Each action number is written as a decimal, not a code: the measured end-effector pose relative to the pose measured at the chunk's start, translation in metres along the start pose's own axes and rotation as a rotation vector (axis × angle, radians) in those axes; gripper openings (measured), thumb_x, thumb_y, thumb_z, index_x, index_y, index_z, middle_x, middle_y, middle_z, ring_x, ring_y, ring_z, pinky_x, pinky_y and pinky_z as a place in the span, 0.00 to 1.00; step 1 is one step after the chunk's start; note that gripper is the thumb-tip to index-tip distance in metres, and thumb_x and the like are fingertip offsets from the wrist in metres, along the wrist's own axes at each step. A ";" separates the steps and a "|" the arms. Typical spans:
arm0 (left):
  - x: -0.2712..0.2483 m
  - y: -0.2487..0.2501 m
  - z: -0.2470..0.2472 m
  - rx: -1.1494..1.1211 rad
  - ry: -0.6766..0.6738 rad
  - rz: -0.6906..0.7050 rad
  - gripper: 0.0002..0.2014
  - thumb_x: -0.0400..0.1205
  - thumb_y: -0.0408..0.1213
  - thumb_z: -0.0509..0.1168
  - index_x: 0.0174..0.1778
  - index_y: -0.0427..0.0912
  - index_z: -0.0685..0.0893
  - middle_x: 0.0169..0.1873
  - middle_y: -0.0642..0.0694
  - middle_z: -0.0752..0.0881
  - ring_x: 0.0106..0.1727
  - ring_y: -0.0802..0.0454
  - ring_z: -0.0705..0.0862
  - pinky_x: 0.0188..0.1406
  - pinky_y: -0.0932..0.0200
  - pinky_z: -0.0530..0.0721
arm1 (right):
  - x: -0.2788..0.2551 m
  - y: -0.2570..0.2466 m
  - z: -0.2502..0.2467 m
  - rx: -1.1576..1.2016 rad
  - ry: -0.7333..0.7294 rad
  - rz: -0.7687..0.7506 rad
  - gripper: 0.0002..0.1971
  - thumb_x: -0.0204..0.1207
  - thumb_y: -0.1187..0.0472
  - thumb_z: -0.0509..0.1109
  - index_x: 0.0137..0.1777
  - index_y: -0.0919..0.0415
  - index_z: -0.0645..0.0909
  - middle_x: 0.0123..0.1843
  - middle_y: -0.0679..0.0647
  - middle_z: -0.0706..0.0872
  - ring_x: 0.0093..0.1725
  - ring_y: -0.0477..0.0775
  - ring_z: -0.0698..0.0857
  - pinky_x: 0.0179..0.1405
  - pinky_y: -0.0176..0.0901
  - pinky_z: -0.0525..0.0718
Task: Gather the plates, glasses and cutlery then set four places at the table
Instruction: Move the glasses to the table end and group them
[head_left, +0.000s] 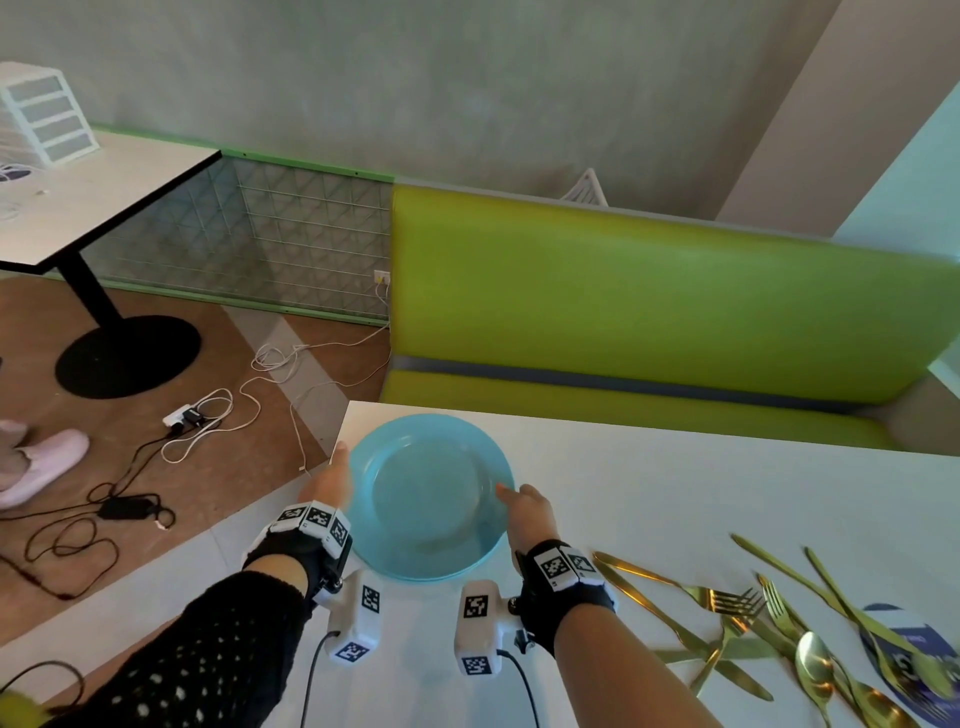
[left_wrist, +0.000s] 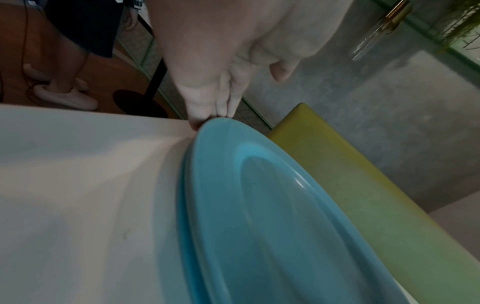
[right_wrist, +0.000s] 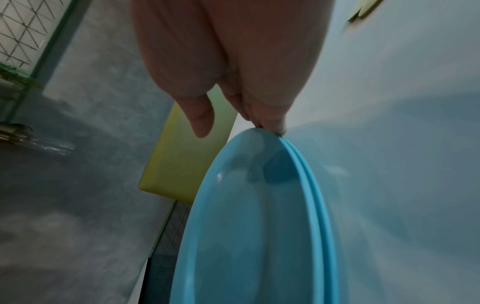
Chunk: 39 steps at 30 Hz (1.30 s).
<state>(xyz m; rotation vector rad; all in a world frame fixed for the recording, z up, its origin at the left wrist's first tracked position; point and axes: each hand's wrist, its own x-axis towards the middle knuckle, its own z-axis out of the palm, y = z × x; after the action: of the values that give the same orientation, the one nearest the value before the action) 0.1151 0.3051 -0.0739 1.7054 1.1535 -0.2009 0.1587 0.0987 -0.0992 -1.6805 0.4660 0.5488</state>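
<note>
A stack of two light blue plates (head_left: 426, 499) is at the far left corner of the white table (head_left: 675, 493). My left hand (head_left: 332, 478) touches the stack's left rim with straight fingers (left_wrist: 223, 102), thumb held off it. My right hand (head_left: 524, 506) meets the right rim the same way, fingertips (right_wrist: 267, 121) at the edge and thumb apart above the plate (right_wrist: 246, 226). Both rims of the plates (left_wrist: 272, 205) show in the wrist views. Whether the stack rests on the table or is slightly lifted, I cannot tell. Several gold forks, knives and spoons (head_left: 727, 608) lie loose to the right.
A green bench (head_left: 649, 301) runs behind the table. A dark blue printed disc (head_left: 893, 654) lies under some cutlery at the right edge. Left of the table, cables and a power strip (head_left: 197, 421) lie on the floor, beside another table (head_left: 104, 197) and another person's shoes (head_left: 36, 462).
</note>
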 end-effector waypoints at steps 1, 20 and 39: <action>-0.001 0.000 0.000 0.012 0.003 0.007 0.33 0.87 0.55 0.43 0.74 0.30 0.72 0.75 0.32 0.72 0.76 0.37 0.71 0.75 0.50 0.65 | -0.001 -0.001 -0.001 0.007 0.006 0.006 0.20 0.79 0.61 0.66 0.70 0.66 0.72 0.66 0.63 0.78 0.66 0.63 0.78 0.63 0.52 0.77; -0.178 0.079 0.189 0.273 -0.222 0.646 0.13 0.81 0.36 0.58 0.54 0.35 0.85 0.61 0.33 0.84 0.64 0.34 0.80 0.62 0.54 0.74 | -0.107 0.054 -0.316 -0.170 0.472 0.030 0.15 0.77 0.66 0.67 0.36 0.44 0.75 0.37 0.49 0.77 0.39 0.52 0.78 0.53 0.49 0.79; -0.325 0.101 0.438 0.320 -0.457 0.728 0.14 0.83 0.37 0.59 0.63 0.42 0.80 0.62 0.45 0.84 0.64 0.46 0.82 0.66 0.56 0.77 | -0.030 0.102 -0.588 -0.142 0.788 0.062 0.46 0.61 0.60 0.83 0.78 0.61 0.63 0.75 0.61 0.73 0.74 0.61 0.73 0.74 0.50 0.71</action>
<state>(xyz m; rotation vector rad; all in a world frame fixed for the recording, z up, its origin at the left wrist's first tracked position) 0.1841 -0.2419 -0.0146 2.1053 0.1351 -0.3058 0.1333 -0.4979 -0.0792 -1.9919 1.0628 -0.0697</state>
